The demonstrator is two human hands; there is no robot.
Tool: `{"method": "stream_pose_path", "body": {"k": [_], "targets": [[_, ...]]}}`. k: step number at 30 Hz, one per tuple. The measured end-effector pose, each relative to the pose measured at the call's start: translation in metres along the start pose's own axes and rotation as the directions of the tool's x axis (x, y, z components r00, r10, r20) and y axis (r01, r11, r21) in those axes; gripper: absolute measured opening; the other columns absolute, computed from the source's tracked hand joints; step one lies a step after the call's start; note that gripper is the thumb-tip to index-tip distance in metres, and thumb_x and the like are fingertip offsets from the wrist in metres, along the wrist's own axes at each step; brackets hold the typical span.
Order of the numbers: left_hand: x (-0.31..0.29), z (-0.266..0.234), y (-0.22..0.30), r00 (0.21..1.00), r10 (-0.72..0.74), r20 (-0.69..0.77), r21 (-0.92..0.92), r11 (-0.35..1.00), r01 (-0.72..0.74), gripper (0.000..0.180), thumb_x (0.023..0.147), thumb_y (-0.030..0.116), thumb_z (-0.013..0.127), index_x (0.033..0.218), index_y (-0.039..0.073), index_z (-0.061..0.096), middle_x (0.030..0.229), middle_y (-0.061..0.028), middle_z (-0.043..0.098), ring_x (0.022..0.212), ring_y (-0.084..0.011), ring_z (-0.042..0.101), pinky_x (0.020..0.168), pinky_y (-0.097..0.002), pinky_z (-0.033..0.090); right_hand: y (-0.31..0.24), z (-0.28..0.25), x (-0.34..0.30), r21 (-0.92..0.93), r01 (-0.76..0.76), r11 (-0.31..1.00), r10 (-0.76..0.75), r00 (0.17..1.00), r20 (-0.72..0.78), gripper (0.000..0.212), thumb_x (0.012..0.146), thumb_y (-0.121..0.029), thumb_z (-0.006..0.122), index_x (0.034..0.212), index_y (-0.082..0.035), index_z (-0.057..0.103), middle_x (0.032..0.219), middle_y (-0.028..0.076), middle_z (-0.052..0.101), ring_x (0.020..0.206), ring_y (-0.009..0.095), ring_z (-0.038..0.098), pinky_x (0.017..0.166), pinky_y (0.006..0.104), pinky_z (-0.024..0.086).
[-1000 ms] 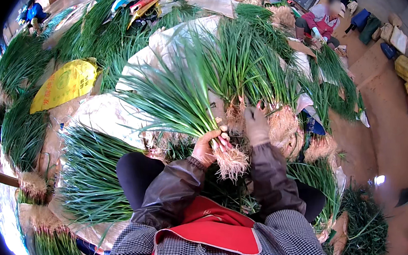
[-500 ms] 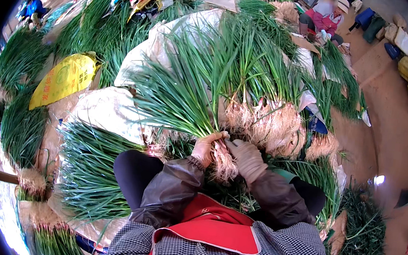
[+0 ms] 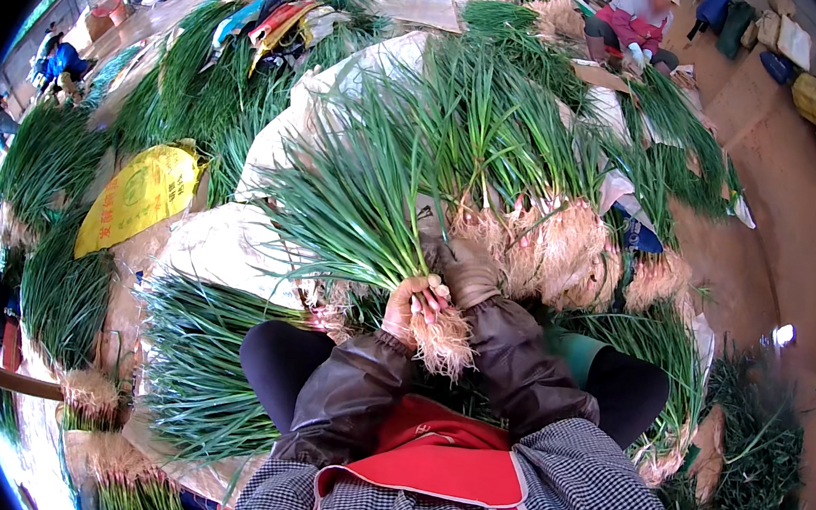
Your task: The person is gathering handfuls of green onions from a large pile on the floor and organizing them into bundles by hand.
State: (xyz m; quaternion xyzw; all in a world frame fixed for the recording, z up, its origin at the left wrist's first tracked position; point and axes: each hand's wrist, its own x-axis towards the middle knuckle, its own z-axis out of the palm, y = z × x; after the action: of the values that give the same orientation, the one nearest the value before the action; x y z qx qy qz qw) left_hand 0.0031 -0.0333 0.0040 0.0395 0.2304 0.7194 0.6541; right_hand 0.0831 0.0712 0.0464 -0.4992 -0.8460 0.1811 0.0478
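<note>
My left hand (image 3: 409, 308) is closed around the pale stem ends of a bunch of green garlic (image 3: 358, 204). The bunch's long leaves fan up and to the left, and its tangled roots (image 3: 443, 346) hang below the fingers. Just right of and above that grip, my gloved right hand (image 3: 469, 272) reaches in against the stems; its fingers are blurred and partly hidden behind them. Beyond my hands, several rooted bunches (image 3: 555, 247) stand side by side, leaves pointing away from me.
A leafy pile (image 3: 204, 363) lies by my left knee, with more greens (image 3: 655, 384) by my right. White sacking (image 3: 227, 250) covers part of the floor, and a yellow sack (image 3: 143, 195) lies at left. Another person (image 3: 636, 24) sits at the far right. Bags (image 3: 813, 100) line the right wall.
My right hand has moved from beside the roots up along the stems. The left hand keeps its grip, with fingers now showing around the front of the stems. The view has shifted slightly.
</note>
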Motion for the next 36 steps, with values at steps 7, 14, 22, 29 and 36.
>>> {"method": "stream_pose_path", "body": {"k": [7, 14, 22, 29, 36], "targets": [[0.006, 0.003, -0.002, 0.995, 0.101, 0.023, -0.120, 0.988, -0.098, 0.019, 0.077, 0.015, 0.055, 0.082, -0.003, 0.058, 0.068, -0.0143, 0.060, 0.054, -0.0210, 0.058, 0.056, -0.0302, 0.052, 0.008, -0.047, 0.010, 0.063, -0.108, 0.992, 0.077, 0.927, 0.368, 0.052, 0.084, -0.040, 0.050, 0.126, -0.009, 0.047, 0.114, 0.017, 0.056, 0.098, 0.030, 0.058, 0.080, 0.0362, 0.046], [0.016, -0.012, -0.001, 0.989, 0.147, -0.023, -0.035, 0.988, -0.148, 0.020, 0.076, 0.015, 0.057, 0.082, -0.003, 0.057, 0.068, -0.0140, 0.061, 0.050, -0.0186, 0.055, 0.051, -0.0278, 0.050, -0.010, -0.008, 0.112, -0.028, -0.269, 0.963, 0.264, 0.958, -0.115, 0.106, 0.067, -0.049, 0.069, 0.136, 0.004, 0.009, 0.112, 0.019, 0.054, 0.093, 0.031, 0.057, 0.082, 0.0369, 0.046], [0.030, 0.021, -0.026, 0.997, 0.031, 0.071, 0.019, 0.999, -0.032, 0.016, 0.074, 0.014, 0.059, 0.076, -0.002, 0.057, 0.064, -0.0114, 0.058, 0.053, -0.0188, 0.054, 0.057, -0.0296, 0.049, 0.063, 0.037, 0.148, 0.069, -0.193, 0.979, 0.203, 0.881, -0.428, 0.043, 0.088, -0.015, 0.032, 0.127, 0.003, 0.033, 0.094, 0.020, 0.060, 0.081, 0.027, 0.061, 0.069, 0.0370, 0.049], [0.031, -0.060, 0.024, 0.984, 0.130, 0.123, 0.110, 0.984, -0.143, 0.019, 0.076, 0.018, 0.060, 0.068, 0.003, 0.053, 0.058, -0.0048, 0.053, 0.052, -0.0143, 0.052, 0.058, -0.0292, 0.050, 0.069, -0.108, 0.040, -0.096, 0.000, 0.995, -0.046, 0.880, -0.474, 0.058, 0.078, -0.005, 0.044, 0.132, 0.003, 0.026, 0.084, 0.019, 0.058, 0.071, 0.032, 0.058, 0.061, 0.0396, 0.047], [0.006, 0.015, 0.001, 0.984, 0.072, 0.162, 0.202, 0.974, -0.105, 0.020, 0.076, 0.019, 0.061, 0.066, 0.004, 0.052, 0.060, -0.0064, 0.055, 0.053, -0.0149, 0.054, 0.062, -0.0324, 0.051, 0.313, -0.240, -0.163, -0.135, -0.464, 0.875, 0.265, 0.695, -0.669, 0.041, 0.082, -0.002, 0.042, 0.123, -0.010, 0.041, 0.091, 0.024, 0.058, 0.082, 0.037, 0.059, 0.070, 0.0432, 0.047]]}}
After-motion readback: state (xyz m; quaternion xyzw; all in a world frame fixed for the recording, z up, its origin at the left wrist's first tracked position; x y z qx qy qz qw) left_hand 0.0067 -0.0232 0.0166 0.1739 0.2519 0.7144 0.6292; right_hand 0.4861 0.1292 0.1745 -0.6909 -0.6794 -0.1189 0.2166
